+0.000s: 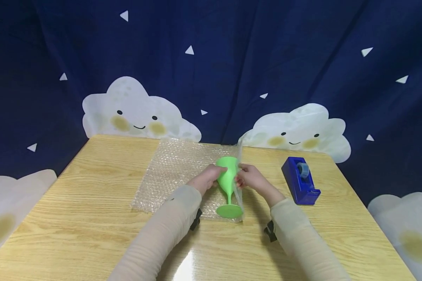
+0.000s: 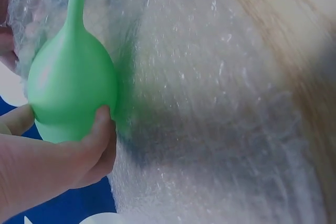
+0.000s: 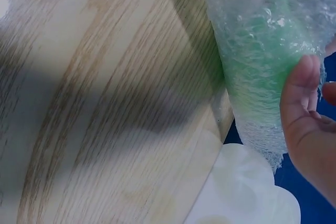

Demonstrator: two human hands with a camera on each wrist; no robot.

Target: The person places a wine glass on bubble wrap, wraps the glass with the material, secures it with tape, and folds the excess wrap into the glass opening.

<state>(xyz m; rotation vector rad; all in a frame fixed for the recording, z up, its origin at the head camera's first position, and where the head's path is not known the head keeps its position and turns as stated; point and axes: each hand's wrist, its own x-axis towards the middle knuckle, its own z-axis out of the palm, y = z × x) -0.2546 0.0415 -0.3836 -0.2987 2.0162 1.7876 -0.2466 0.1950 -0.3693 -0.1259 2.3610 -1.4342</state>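
A bright green plastic goblet (image 1: 227, 177) lies on a sheet of clear bubble wrap (image 1: 176, 175), its foot toward me. My left hand (image 1: 207, 178) grips the bowl from the left; thumb and fingers show around it in the left wrist view, beside the goblet's bowl (image 2: 71, 82). On the other side, my right hand (image 1: 251, 179) pinches the right part of the wrap, raised up against the goblet. Through that raised bubble wrap (image 3: 252, 66) the green shows in the right wrist view. Some of the right fingers are hidden behind the film.
A blue tape dispenser (image 1: 299, 183) with a roll of tape (image 1: 303, 170) stands on the right of the wooden table (image 1: 91, 210). Behind the table's far edge hangs a dark blue curtain (image 1: 225, 70) with clouds and white triangles.
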